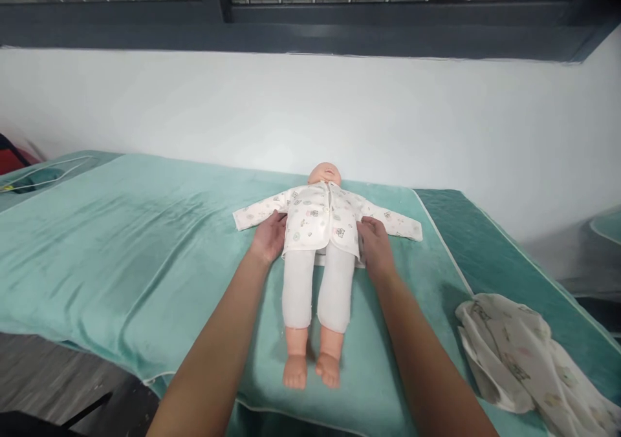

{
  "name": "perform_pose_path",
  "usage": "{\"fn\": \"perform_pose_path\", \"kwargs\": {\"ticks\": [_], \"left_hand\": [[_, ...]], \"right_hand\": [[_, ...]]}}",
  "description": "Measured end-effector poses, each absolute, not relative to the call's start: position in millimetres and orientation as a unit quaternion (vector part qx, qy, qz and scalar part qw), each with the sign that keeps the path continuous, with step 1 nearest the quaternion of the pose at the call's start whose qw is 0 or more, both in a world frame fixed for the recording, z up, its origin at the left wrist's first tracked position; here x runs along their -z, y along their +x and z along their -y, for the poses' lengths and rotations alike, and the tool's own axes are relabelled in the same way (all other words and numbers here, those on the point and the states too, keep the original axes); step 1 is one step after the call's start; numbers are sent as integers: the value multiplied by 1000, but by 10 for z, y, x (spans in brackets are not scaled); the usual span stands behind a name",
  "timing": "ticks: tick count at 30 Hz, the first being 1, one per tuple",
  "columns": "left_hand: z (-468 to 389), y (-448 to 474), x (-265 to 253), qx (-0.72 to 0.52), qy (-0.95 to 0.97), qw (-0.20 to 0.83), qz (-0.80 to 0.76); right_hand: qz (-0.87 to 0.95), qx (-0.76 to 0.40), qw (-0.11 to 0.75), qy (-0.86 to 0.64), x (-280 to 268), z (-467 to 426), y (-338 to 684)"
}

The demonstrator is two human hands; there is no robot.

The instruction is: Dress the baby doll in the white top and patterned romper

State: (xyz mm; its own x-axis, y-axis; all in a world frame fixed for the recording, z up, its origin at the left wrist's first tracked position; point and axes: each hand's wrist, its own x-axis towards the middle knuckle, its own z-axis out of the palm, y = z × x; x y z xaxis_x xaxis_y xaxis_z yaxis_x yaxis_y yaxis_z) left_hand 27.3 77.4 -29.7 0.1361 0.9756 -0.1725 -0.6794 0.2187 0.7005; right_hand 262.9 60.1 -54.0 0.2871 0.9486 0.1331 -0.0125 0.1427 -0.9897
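Two forearms extended forward, converging; left hand and right hand at opposite sides of printed jacket on supine doll, fingers curled inward; grip on cloth indeterminable.

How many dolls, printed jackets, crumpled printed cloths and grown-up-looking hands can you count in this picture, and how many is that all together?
Doll: 1
Printed jacket, on the doll: 1
Crumpled printed cloth: 1
Left hand and right hand: 2
Total: 5

White small-print jacket, white cloth legs, mint-green sheet
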Motion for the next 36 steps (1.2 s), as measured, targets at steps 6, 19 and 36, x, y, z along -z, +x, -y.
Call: {"fn": "perform_pose_path", "kwargs": {"ticks": [6, 19, 36], "left_hand": [[-614, 405, 290, -603, 301, 639, -371], [199, 225, 249, -545, 485, 566, -385], [84, 292, 423, -589, 651, 113, -465]], "right_hand": [[495, -349, 565, -561, 473, -221, 2500], [552, -228, 577, -557, 616, 377, 2492], [599, -116, 581, -538, 511, 359, 2437]]}}
